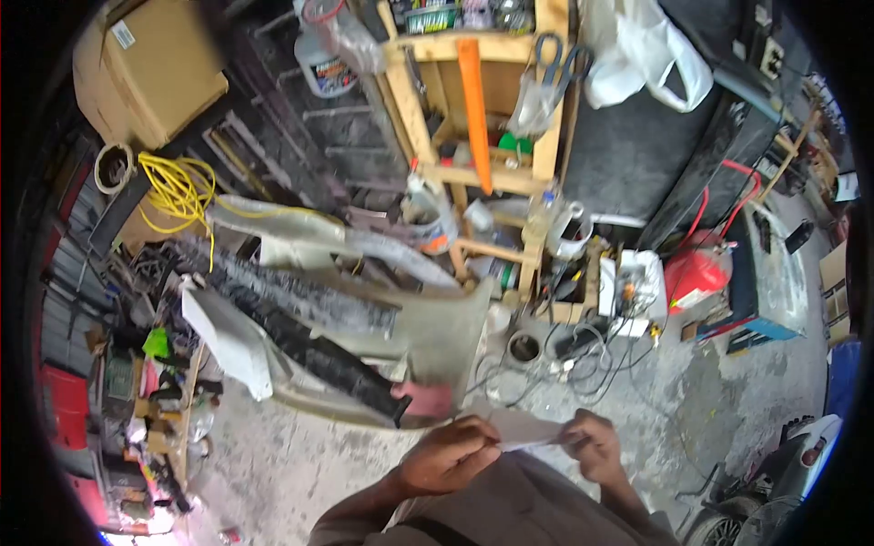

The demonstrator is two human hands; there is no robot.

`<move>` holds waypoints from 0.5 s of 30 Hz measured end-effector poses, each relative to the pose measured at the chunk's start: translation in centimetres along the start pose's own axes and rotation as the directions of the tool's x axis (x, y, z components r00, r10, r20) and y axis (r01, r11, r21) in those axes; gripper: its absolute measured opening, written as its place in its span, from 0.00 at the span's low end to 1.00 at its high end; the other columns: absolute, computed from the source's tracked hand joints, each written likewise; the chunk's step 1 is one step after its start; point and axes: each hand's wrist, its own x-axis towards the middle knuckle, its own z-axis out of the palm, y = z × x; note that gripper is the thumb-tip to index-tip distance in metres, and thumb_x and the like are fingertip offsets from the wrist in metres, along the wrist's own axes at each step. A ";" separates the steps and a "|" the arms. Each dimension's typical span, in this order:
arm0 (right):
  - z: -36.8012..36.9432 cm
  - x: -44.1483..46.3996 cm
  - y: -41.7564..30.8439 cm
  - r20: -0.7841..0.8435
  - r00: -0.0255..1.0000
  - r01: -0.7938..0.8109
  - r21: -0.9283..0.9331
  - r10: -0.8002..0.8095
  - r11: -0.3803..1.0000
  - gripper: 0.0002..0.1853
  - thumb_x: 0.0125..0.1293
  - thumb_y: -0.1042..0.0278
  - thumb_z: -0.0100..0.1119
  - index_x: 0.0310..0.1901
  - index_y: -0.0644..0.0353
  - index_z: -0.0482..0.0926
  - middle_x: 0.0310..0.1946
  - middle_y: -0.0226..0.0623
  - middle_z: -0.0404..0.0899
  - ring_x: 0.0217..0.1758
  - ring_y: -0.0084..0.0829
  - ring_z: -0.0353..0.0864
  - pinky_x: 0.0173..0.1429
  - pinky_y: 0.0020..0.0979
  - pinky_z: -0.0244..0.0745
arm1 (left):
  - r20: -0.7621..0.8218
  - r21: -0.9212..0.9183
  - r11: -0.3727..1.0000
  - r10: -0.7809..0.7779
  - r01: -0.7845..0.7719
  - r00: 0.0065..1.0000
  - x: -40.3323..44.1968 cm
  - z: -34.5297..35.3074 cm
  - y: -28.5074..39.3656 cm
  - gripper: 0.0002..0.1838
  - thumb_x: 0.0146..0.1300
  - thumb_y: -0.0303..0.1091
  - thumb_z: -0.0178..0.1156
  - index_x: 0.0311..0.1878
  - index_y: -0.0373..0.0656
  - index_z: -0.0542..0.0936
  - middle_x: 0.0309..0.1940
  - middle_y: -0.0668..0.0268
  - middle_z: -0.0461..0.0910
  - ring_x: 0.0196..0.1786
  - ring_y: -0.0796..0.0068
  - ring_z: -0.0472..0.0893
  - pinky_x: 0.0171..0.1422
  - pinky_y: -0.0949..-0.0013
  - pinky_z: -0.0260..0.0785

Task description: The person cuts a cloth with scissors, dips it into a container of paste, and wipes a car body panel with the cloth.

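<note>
A thin pale sheet (523, 429), paper-like, is stretched between my two hands in front of my body. My left hand (452, 455) pinches its left end with the fingers curled. At the opposite end, my right hand (594, 446) grips the sheet between thumb and bent fingers. Just beyond my left hand lies a large car bumper (442, 337), pale with a pinkish patch at its near corner. A long black strip (328, 359) rests along the bumper. Whether the sheet is smooth or gritty cannot be made out.
Cables (592, 364) lie on the concrete floor (291, 455) ahead. A wooden shelf (414, 109) with bottles and tubs stands beyond the bumper. A red tank (696, 273) sits to the right. A yellow cord (173, 187) and cardboard box (168, 68) are at upper left.
</note>
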 end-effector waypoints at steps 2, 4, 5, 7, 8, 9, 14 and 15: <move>1.3 1.0 -1.4 0.012 0.998 -0.058 -0.071 0.059 0.996 0.04 0.66 0.77 0.60 0.42 0.62 0.81 0.34 0.38 0.82 0.33 0.29 0.81 0.36 0.29 0.73 | 0.007 0.018 0.999 0.040 -0.040 0.999 -0.1 0.4 -0.7 0.11 0.71 0.31 0.62 0.34 0.35 0.76 0.39 0.56 0.79 0.43 0.55 0.80 0.48 0.60 0.73; 1.7 1.3 -1.8 0.033 0.985 -0.167 -0.051 0.168 0.985 0.14 0.59 0.76 0.71 0.48 0.60 0.83 0.34 0.38 0.82 0.35 0.29 0.83 0.37 0.29 0.79 | 0.016 0.031 0.997 0.063 -0.063 0.998 0.0 0.3 -0.9 0.11 0.71 0.33 0.62 0.35 0.35 0.77 0.38 0.56 0.78 0.41 0.54 0.80 0.47 0.60 0.73; 1.7 2.1 -2.7 0.075 0.986 -0.134 -0.160 0.147 0.978 0.16 0.58 0.75 0.73 0.48 0.59 0.84 0.33 0.37 0.82 0.35 0.30 0.84 0.38 0.31 0.80 | 0.044 0.054 0.998 0.024 -0.026 0.999 -0.1 0.1 -0.9 0.12 0.72 0.34 0.62 0.36 0.35 0.77 0.38 0.56 0.78 0.41 0.54 0.80 0.46 0.60 0.73; 2.1 3.0 -3.9 0.112 0.986 -0.092 -0.274 0.127 0.957 0.17 0.56 0.73 0.76 0.48 0.58 0.84 0.33 0.36 0.82 0.34 0.32 0.84 0.38 0.32 0.81 | 0.054 0.077 0.997 -0.003 -0.001 0.999 -0.1 0.0 -0.8 0.13 0.74 0.37 0.59 0.36 0.35 0.78 0.38 0.56 0.78 0.40 0.54 0.80 0.45 0.59 0.73; 2.3 3.3 -3.9 0.173 0.982 -0.015 -0.336 0.077 0.942 0.17 0.55 0.73 0.77 0.47 0.57 0.85 0.33 0.36 0.82 0.35 0.33 0.84 0.39 0.33 0.81 | 0.053 0.079 0.997 0.012 -0.016 0.999 -0.2 -0.1 -0.9 0.13 0.74 0.37 0.59 0.36 0.35 0.78 0.38 0.56 0.78 0.40 0.54 0.80 0.45 0.59 0.73; 2.5 3.7 -3.9 0.239 0.971 0.065 -0.389 0.032 0.919 0.17 0.54 0.72 0.78 0.46 0.55 0.86 0.33 0.35 0.83 0.35 0.34 0.85 0.39 0.34 0.82 | 0.049 0.084 0.996 0.004 -0.008 0.999 -0.4 -0.3 -1.1 0.14 0.74 0.37 0.59 0.37 0.35 0.78 0.38 0.56 0.78 0.40 0.54 0.81 0.45 0.59 0.73; 3.8 3.6 -1.7 0.278 0.960 0.147 -0.402 -0.033 0.904 0.14 0.55 0.74 0.76 0.44 0.54 0.87 0.34 0.35 0.83 0.35 0.38 0.84 0.38 0.35 0.81 | 0.027 0.138 0.990 -0.044 0.040 0.999 -1.3 -1.2 -1.2 0.14 0.74 0.39 0.60 0.38 0.35 0.80 0.38 0.57 0.79 0.41 0.55 0.81 0.46 0.58 0.74; 4.1 3.7 -1.8 0.248 0.969 0.132 -0.435 -0.023 0.891 0.13 0.56 0.73 0.75 0.43 0.54 0.87 0.33 0.36 0.82 0.36 0.39 0.84 0.38 0.36 0.81 | 0.036 0.188 0.982 -0.028 0.021 0.999 -1.5 -1.4 -1.3 0.13 0.73 0.39 0.61 0.40 0.37 0.81 0.38 0.57 0.79 0.42 0.55 0.81 0.47 0.58 0.74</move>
